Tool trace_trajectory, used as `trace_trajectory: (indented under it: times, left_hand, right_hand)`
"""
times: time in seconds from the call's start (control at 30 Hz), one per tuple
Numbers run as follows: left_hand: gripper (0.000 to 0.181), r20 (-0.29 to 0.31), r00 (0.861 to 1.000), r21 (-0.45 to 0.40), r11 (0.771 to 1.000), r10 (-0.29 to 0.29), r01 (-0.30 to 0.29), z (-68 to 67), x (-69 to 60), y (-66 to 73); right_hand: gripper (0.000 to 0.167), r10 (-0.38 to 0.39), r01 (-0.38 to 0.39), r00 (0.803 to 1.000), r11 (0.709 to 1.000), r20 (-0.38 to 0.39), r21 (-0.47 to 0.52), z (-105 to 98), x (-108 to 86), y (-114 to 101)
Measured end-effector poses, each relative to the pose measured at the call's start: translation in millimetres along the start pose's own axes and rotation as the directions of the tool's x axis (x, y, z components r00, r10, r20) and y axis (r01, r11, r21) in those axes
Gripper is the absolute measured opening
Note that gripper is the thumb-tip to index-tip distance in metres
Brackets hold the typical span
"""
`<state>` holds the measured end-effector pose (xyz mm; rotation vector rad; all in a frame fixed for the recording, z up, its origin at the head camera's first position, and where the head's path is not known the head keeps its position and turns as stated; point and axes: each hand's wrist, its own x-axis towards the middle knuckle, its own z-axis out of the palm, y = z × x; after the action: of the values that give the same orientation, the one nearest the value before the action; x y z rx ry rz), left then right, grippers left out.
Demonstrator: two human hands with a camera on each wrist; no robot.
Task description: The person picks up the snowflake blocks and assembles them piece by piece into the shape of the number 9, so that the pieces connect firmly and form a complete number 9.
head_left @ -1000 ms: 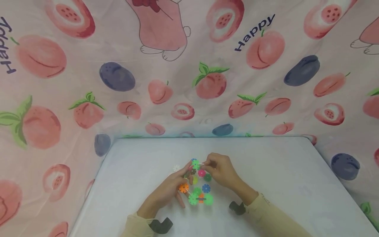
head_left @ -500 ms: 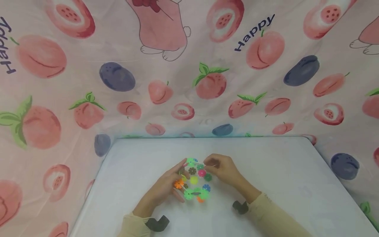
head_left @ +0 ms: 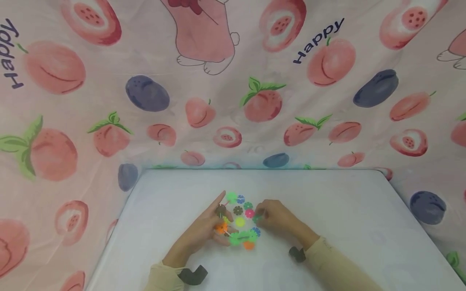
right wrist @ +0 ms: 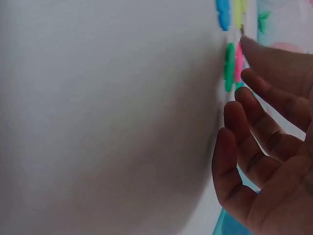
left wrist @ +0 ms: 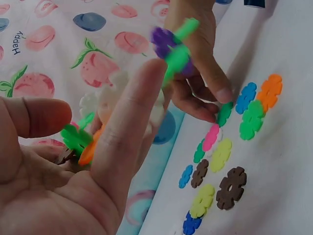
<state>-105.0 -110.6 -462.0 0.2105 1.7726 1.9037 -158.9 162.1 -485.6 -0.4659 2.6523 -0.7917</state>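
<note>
The left hand [head_left: 202, 231] [left wrist: 68, 196] holds a structure of joined notched discs, including an orange disc [head_left: 221, 228]; its index finger is extended. A purple disc [left wrist: 163, 42] with green ones shows beyond that fingertip in the left wrist view. Part of the structure is hidden by the hand. Over the table, the right hand [head_left: 279, 218] [right wrist: 274, 147] has its thumb and fingers bent and apart, beside a flat dark green disc [left wrist: 225, 114] [right wrist: 229, 67]. Contact with that disc cannot be told for certain. A pink disc [head_left: 249, 213] [left wrist: 211, 137] lies next to it.
Several loose discs lie on the white table [head_left: 327, 202] between the hands, among them a yellow disc [head_left: 240, 221], a brown disc [left wrist: 231, 188] and an orange disc [head_left: 249, 245]. A fruit-patterned cloth [head_left: 204, 137] hangs behind the table.
The right hand has moved away from the held structure, down and slightly right to the dark green disc. The structure has shifted left with the left hand, whose index finger now points farther up.
</note>
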Motion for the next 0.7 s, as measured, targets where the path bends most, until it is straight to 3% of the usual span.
trace_trajectory:
  times: [0.33, 0.57, 0.7]
  left_hand:
    - [0.076, 0.032, 0.999, -0.090, 0.996, 0.019, -0.016, 2.3, 1.2, -0.3]
    - [0.071, 0.025, 1.000, -0.129, 0.992, 0.018, -0.015, 3.5, -0.4, 1.5]
    - [0.075, 0.012, 1.000, -0.139, 0.990, 0.002, 0.000, 4.2, -1.3, 3.7]
  right_hand:
    - [0.026, -0.019, 0.017, 1.000, 0.998, -0.024, -0.061, 6.4, 0.9, -0.7]
    - [0.021, 0.007, -0.008, 1.000, 1.000, -0.012, -0.028, 7.1, 1.8, 4.0]
    - [0.016, -0.027, 0.028, 0.998, 0.999, -0.059, 0.026, 4.2, 3.2, 8.9]
